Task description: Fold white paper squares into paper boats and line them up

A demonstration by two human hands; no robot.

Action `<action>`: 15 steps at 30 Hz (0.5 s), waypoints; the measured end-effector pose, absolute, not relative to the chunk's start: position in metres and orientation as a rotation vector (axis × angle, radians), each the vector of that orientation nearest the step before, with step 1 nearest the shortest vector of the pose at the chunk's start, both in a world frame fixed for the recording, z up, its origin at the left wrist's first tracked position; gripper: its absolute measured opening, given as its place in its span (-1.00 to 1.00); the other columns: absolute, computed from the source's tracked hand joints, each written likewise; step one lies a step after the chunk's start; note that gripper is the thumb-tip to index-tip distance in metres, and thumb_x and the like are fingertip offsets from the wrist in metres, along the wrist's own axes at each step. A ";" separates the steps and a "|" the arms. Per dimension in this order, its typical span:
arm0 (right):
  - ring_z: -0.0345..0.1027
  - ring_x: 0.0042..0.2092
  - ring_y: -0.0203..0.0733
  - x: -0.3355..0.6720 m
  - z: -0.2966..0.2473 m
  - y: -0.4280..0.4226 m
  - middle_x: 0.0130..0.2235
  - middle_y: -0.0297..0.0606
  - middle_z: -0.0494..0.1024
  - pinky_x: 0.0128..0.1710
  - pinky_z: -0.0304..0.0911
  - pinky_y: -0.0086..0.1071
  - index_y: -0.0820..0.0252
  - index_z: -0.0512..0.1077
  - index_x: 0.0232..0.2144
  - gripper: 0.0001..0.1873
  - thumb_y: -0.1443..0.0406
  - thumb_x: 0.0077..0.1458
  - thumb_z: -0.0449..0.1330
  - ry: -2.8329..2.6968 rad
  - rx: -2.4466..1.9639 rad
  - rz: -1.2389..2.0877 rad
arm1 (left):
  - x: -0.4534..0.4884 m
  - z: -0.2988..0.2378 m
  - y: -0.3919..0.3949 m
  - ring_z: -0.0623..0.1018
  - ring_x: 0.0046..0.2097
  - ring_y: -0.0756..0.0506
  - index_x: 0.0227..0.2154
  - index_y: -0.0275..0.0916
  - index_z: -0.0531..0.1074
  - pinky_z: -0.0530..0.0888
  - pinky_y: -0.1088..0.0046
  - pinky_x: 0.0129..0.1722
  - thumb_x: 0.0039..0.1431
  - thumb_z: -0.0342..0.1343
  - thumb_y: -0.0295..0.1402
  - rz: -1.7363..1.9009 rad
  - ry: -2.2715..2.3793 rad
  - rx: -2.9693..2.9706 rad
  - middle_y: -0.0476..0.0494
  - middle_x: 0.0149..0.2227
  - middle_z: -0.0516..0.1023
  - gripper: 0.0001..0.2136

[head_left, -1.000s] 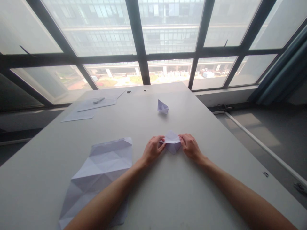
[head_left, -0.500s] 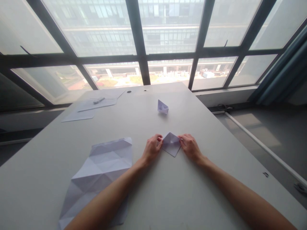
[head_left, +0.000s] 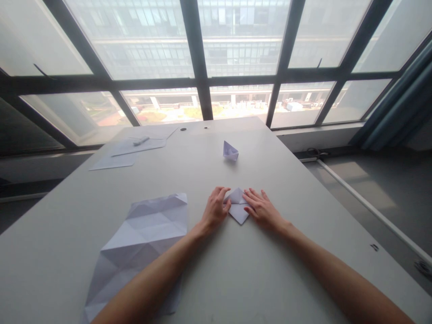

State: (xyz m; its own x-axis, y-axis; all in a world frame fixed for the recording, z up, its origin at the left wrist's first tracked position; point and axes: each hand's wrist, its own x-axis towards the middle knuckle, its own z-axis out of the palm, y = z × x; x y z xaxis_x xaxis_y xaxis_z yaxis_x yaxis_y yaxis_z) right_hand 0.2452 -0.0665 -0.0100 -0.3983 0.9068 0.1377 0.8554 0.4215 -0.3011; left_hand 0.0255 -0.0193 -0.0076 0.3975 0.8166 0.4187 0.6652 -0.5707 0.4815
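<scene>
Hands on a small white folded paper diamond [head_left: 238, 210] near the middle of the grey table [head_left: 270, 270]. Left hand [head_left: 216, 209] curled at its left corner, fingertips pinching the edge; right hand [head_left: 261, 208] spread flat, pressing its right side down. Beside the left forearm, a large creased white paper sheet [head_left: 141, 243]. Farther off, a small white folded paper boat [head_left: 230, 151]; flat paper sheets [head_left: 128, 150] at the far left corner.

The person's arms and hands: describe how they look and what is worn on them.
Both forearms are bare up to the frame's edge, with no sleeve in view. The left hand and the right hand wear no gloves, and no watch, bracelet or ring shows on either wrist or on the fingers that can be seen. No markings are visible on the arms.
</scene>
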 end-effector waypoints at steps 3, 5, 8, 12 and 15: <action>-0.18 0.40 0.01 0.246 -0.012 -0.065 0.37 -0.11 0.07 0.33 -0.28 0.17 0.18 0.10 0.33 -0.39 0.03 0.38 -0.15 -2.423 -1.534 0.263 | 0.027 -0.004 -0.025 0.28 0.29 -0.14 0.24 -0.25 0.23 0.14 0.18 0.31 0.32 -0.11 -0.48 0.802 1.173 2.612 -0.24 0.25 0.33 -0.57; -0.18 0.41 0.01 0.247 -0.013 -0.065 0.37 -0.10 0.06 0.34 -0.30 0.17 0.17 0.06 0.35 -0.37 0.02 0.37 -0.16 -2.432 -1.533 0.263 | 0.028 -0.004 -0.030 0.11 0.38 -0.15 0.33 -0.22 0.08 -0.05 0.10 0.37 0.40 -0.15 -0.34 0.591 1.066 2.761 -0.21 0.35 0.18 -0.53; -0.20 0.41 0.00 0.247 -0.013 -0.065 0.38 -0.10 0.02 0.34 -0.34 0.15 0.18 0.00 0.37 -0.36 0.01 0.38 -0.17 -2.435 -1.531 0.265 | 0.030 -0.009 -0.034 -0.01 0.41 -0.22 0.37 -0.27 -0.03 -0.05 0.05 0.36 0.39 -0.19 -0.03 0.340 1.071 2.827 -0.28 0.40 0.01 -0.38; -0.27 0.42 -0.04 0.247 -0.010 -0.067 0.40 -0.12 -0.05 0.36 -0.38 0.11 0.18 -0.07 0.39 -0.33 0.01 0.37 -0.18 -2.455 -1.449 0.249 | 0.031 -0.014 -0.035 -0.08 0.42 -0.22 0.38 -0.31 -0.06 -0.06 0.03 0.35 0.37 -0.30 0.08 0.220 1.112 2.856 -0.31 0.41 -0.09 -0.30; -0.27 0.42 -0.06 0.246 -0.009 -0.069 0.40 -0.12 -0.05 0.37 -0.33 0.07 0.18 -0.11 0.39 -0.32 0.00 0.37 -0.17 -2.498 -1.361 0.258 | 0.031 -0.013 -0.035 -0.07 0.42 -0.22 0.39 -0.31 -0.08 -0.07 0.05 0.35 0.37 -0.32 0.09 0.221 1.108 2.858 -0.31 0.41 -0.09 -0.29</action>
State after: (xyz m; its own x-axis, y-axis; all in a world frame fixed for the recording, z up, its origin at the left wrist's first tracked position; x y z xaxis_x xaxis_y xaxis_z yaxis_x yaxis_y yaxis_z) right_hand 0.2456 -0.0694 -0.0086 -0.5149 0.8419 0.1617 0.7911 0.5393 -0.2886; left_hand 0.0314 -0.0350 -0.0127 0.7299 0.6749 0.1089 0.6651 -0.7379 0.1150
